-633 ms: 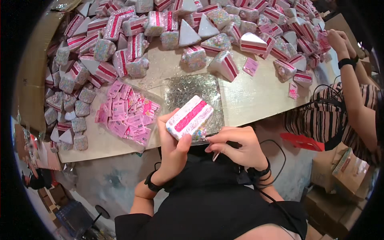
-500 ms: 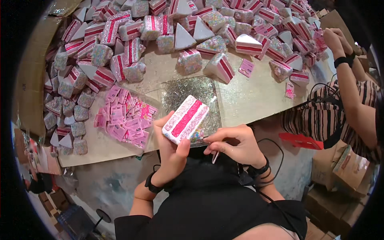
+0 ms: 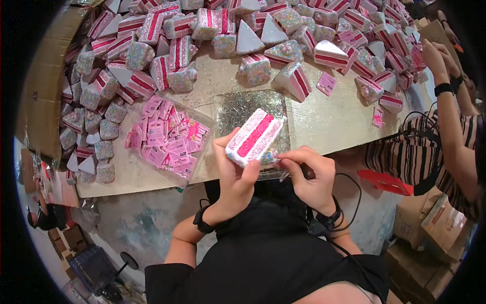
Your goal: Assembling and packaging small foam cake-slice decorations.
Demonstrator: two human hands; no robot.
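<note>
Left hand (image 3: 235, 177) grips a cake slice (image 3: 254, 138) over the near table edge; right hand (image 3: 309, 175) pinches a thin tool at its lower corner. Pink tags (image 3: 164, 139) lie left. Beyond, finished slices (image 3: 253, 30) pile high; this one looks unfinished.

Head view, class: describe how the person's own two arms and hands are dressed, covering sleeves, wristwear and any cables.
Both hands are bare, without gloves. The left hand has a black band on its wrist. The right hand has a black band too, with thin black cables looping beside it. Short black sleeves end above the elbows, leaving the forearms uncovered.
</note>
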